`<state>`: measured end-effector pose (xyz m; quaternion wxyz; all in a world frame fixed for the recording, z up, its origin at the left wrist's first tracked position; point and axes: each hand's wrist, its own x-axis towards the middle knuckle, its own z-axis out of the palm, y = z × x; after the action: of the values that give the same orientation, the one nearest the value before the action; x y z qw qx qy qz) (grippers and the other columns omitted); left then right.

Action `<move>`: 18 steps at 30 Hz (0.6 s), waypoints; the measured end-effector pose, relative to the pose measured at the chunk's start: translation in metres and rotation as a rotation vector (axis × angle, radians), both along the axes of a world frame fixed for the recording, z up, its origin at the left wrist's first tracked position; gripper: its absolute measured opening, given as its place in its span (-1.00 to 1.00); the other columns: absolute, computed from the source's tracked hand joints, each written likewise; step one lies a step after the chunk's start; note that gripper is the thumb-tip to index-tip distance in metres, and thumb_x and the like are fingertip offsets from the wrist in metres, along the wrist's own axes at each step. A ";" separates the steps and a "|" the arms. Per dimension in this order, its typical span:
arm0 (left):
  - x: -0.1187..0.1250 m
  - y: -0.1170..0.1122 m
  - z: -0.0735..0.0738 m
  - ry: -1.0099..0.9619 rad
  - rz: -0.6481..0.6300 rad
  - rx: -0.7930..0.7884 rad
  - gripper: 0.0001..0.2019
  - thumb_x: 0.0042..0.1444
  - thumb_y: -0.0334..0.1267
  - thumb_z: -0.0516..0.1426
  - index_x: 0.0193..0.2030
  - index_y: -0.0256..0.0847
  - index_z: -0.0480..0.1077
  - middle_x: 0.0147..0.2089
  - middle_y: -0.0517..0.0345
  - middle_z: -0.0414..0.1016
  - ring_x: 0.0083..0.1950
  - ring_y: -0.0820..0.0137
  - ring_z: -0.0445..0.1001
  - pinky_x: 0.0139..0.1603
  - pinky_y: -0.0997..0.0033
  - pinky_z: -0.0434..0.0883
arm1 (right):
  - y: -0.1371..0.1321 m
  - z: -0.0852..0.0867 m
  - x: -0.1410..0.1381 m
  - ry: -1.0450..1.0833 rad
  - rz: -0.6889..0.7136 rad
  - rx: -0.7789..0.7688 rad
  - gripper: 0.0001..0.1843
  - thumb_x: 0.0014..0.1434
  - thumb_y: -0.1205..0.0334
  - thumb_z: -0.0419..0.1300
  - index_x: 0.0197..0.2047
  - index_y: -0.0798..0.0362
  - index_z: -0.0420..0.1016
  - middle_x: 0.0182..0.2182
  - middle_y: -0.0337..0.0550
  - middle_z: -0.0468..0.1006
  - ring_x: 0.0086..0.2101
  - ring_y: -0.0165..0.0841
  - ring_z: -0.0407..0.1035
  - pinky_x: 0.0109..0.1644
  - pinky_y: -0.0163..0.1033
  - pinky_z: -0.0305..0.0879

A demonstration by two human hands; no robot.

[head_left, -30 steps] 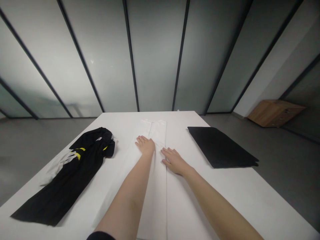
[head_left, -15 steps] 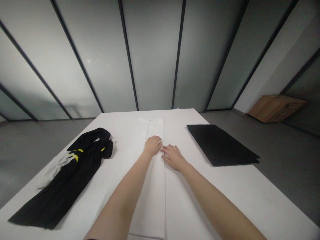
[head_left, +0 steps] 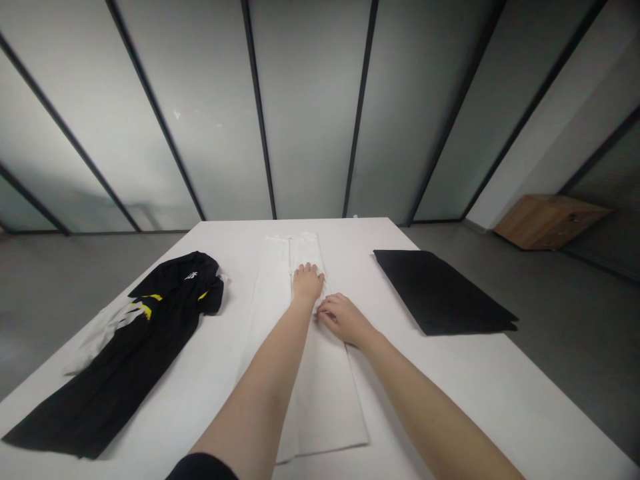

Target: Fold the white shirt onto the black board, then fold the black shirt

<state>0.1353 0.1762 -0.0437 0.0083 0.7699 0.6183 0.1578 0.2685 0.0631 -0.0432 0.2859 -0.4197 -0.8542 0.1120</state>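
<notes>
A long white garment [head_left: 325, 407] lies lengthwise down the middle of the table, its near hem set at a slant. My left hand [head_left: 309, 283] rests palm down on its upper part, fingers stretched out and slightly apart. Just nearer to me, on the garment's right side, is my right hand [head_left: 345, 319]. Its fingers are curled, with thumb and fingertips drawn together at the white cloth. Part of the cloth beneath both hands is hidden.
The white table [head_left: 410, 407] also holds a black garment [head_left: 145, 360] with yellow marks and white cloth at the left. At the right lies a black flat board or folder [head_left: 440, 293]. A wooden cabinet [head_left: 553, 220] stands beyond, beside frosted panels [head_left: 310, 107].
The near end of the white garment has swung right, and more of its left part shows. My right hand's fingers have curled in; my left hand has flattened on the cloth.
</notes>
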 end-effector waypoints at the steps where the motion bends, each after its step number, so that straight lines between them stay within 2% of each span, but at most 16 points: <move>1: 0.000 0.000 0.002 -0.003 0.006 0.006 -0.56 0.46 -0.10 0.00 0.32 -0.28 0.41 0.42 -0.20 0.39 0.45 0.05 0.28 0.45 0.05 0.20 | 0.000 0.000 0.001 -0.004 -0.009 -0.011 -0.79 0.43 0.29 0.16 -0.14 0.01 0.66 -0.19 -0.09 0.67 -0.07 -0.23 0.48 0.18 -0.10 0.32; 3: 0.000 -0.002 0.004 -0.010 0.024 0.020 -0.61 0.46 -0.11 0.02 0.24 -0.28 0.45 0.33 -0.21 0.45 0.38 0.09 0.33 0.40 0.10 0.24 | 0.002 -0.002 0.003 -0.013 -0.037 -0.032 -0.77 0.43 0.32 0.15 -0.10 0.02 0.66 -0.13 -0.07 0.66 -0.05 -0.23 0.48 0.18 -0.10 0.33; 7: 0.000 -0.008 0.007 0.018 0.062 0.052 -0.64 0.47 -0.16 -0.02 0.16 -0.28 0.49 0.20 -0.23 0.50 0.29 0.05 0.37 0.29 0.06 0.31 | 0.006 -0.006 0.007 -0.030 -0.087 -0.045 -0.75 0.39 0.34 0.17 0.00 0.03 0.67 0.03 -0.01 0.62 0.03 -0.21 0.47 0.22 -0.10 0.34; 10: 0.001 -0.015 0.008 0.047 0.013 0.026 -0.64 0.46 -0.24 -0.05 0.14 -0.28 0.51 0.17 -0.20 0.54 0.26 0.08 0.41 0.25 0.10 0.35 | 0.008 -0.008 0.010 -0.036 -0.099 -0.058 -0.72 0.36 0.35 0.18 0.06 0.01 0.65 0.07 -0.02 0.61 0.07 -0.20 0.46 0.25 -0.08 0.32; 14: -0.010 -0.035 0.004 0.075 -0.085 -0.003 -0.56 0.43 -0.21 -0.02 0.33 -0.29 0.42 0.40 -0.16 0.44 0.41 0.11 0.35 0.39 0.13 0.28 | 0.009 -0.007 0.011 -0.005 -0.131 -0.085 -0.78 0.34 0.38 0.20 -0.05 0.00 0.66 0.00 -0.07 0.63 0.03 -0.22 0.47 0.21 -0.12 0.33; 18: -0.042 -0.078 -0.004 0.140 -0.257 -0.066 -0.43 0.47 -0.13 -0.09 0.52 -0.28 0.21 0.57 -0.16 0.20 0.58 0.08 0.14 0.52 -0.01 0.15 | 0.008 -0.006 0.010 -0.009 -0.170 -0.080 -0.81 0.36 0.38 0.18 -0.09 0.02 0.64 -0.04 -0.07 0.64 0.01 -0.24 0.47 0.18 -0.16 0.31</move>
<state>0.0936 0.0979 -0.0481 0.0106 0.8512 0.5184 0.0808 0.2786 0.0713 -0.0492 0.2735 -0.5021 -0.8117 0.1195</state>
